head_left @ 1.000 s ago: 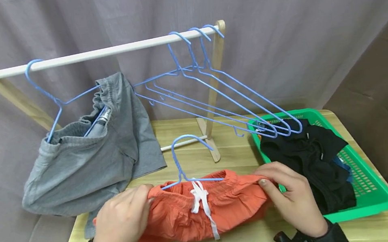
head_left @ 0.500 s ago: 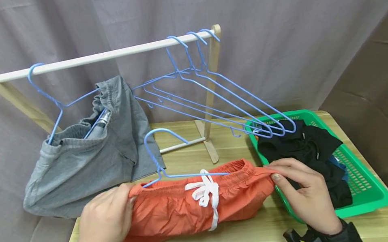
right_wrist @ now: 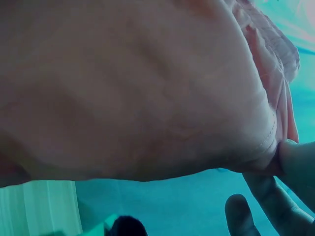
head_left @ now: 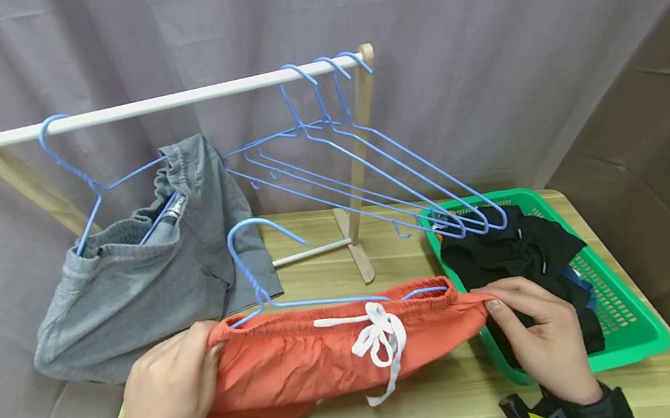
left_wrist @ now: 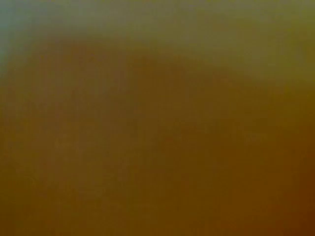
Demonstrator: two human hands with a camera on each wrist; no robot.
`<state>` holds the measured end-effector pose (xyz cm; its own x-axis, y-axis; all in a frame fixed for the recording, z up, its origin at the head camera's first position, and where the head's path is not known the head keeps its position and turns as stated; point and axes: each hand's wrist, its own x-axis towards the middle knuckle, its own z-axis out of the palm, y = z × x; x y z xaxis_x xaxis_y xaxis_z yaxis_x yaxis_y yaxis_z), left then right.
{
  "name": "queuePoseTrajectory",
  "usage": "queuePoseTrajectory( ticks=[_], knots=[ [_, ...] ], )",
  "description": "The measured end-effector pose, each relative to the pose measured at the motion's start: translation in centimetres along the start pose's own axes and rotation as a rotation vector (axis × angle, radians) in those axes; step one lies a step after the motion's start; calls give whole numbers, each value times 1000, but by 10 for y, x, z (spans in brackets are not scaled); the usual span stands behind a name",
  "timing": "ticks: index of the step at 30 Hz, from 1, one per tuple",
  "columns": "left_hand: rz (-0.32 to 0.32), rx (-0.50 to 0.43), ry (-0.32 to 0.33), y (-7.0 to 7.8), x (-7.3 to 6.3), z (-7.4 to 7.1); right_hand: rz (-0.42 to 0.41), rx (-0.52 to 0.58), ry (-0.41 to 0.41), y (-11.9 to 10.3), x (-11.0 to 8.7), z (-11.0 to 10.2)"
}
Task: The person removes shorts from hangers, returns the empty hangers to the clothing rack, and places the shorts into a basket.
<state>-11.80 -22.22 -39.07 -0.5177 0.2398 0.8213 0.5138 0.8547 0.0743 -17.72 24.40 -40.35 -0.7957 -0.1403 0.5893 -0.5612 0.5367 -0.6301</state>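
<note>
Above the near part of the worktop (head_left: 318,275), between 2 hands, hang the orange shorts (head_left: 298,362), their 1 white drawstring (head_left: 376,309) on the person's side. The left hand (head_left: 170,386) curls its fingers over one end of the waistband (head_left: 293,322); the right hand (head_left: 542,337) pinches the other end between thumb and fingers. Held apart like that, they seem to keep the band stretched along the 1 blue hanger (head_left: 322,301) set inside it, its hook free of the rail (head_left: 169,104).

Toward the worktop's far edge stands 1 clothes rack (head_left: 29,182). I count 4 more hangers on it, 5 altogether: 1 at the left end inside the grey shorts (head_left: 150,304), and 3 bare hangers (head_left: 301,126) bunched at the right end, probably to stay together within reach.

By the worktop's right edge, 1 green basket (head_left: 631,357) keeps black clothes (head_left: 525,251) and some blue cloth (head_left: 580,286) gathered; they overlap, so I can't count the pieces.
</note>
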Motion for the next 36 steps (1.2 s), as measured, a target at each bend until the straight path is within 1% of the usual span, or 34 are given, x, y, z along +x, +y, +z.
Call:
queuePoseTrajectory(
  ticks=[4, 6, 11, 16, 18, 20, 25, 29, 33, 36],
  knots=[
    [3, -10, 3, 3, 0, 2, 5, -12, 36, 6, 0, -3],
    [4, -9, 9, 5, 0, 3, 29, -23, 33, 8, 0, -3],
    [-7, -4, 32, 9, 5, 7, 72, -29, -27, 12, -4, 4],
    [-5, -5, 34, 10, 9, 9, 15, -63, -132, 8, -3, 11],
    [0, -4, 26, 11, 9, 10, -12, -76, -149, 3, 1, 12],
    [3, -2, 15, 11, 8, 10, -22, -86, -142, -3, 7, 11],
    [1, -11, 13, 12, 3, 11, -36, -120, -106, -12, 18, 15],
    [1, -26, 15, 12, 1, 10, -39, -106, -55, -13, 19, 17],
    [3, -41, 15, 10, -1, 10, -40, -54, 4, -12, 17, 18],
    [-6, -47, 5, 8, -4, 9, -47, -52, 36, -13, 16, 17]
  ],
)
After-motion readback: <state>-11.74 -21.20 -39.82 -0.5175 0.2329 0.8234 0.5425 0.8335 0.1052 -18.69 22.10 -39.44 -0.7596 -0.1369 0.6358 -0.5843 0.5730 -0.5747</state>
